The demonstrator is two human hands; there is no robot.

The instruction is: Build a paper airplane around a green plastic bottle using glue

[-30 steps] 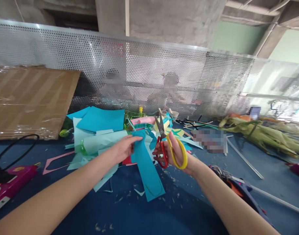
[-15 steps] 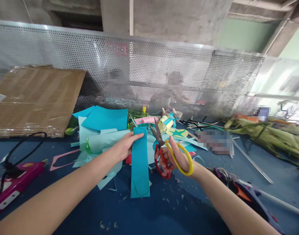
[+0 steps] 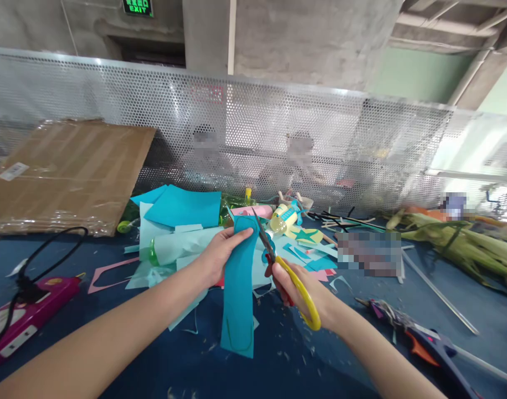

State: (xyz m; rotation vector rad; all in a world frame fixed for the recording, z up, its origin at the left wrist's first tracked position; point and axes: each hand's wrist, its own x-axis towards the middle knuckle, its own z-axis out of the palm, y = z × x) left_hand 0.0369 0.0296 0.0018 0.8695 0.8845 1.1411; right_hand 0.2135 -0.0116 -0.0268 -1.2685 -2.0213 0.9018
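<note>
A long blue paper strip (image 3: pixel 238 293) hangs upright from my left hand (image 3: pixel 220 252), pinched near its top between thumb and fingers. Curved pencil-like lines mark both its ends. My right hand (image 3: pixel 292 285) grips a pair of scissors (image 3: pixel 295 280) with one yellow and one red handle. The blades point up and lie along the strip's top right edge; whether they have cut into it I cannot tell. Behind the hands are light blue paper sheets (image 3: pixel 187 246), a darker blue sheet (image 3: pixel 187 206) and a yellow piece with a green star (image 3: pixel 305 235).
A cardboard sheet (image 3: pixel 70 172) leans at the left, above a magenta power strip (image 3: pixel 32 310) with a black cord. At the right lie a glue gun (image 3: pixel 428 338), clear sticks (image 3: pixel 440 291) and corn husks (image 3: pixel 448 233). A perforated metal screen (image 3: pixel 261 127) stands behind, with people beyond.
The scissors have moved left to the strip's top edge, and their blades have come closer together. The strip has turned slightly and curves a little. The camera view has shifted upward.
</note>
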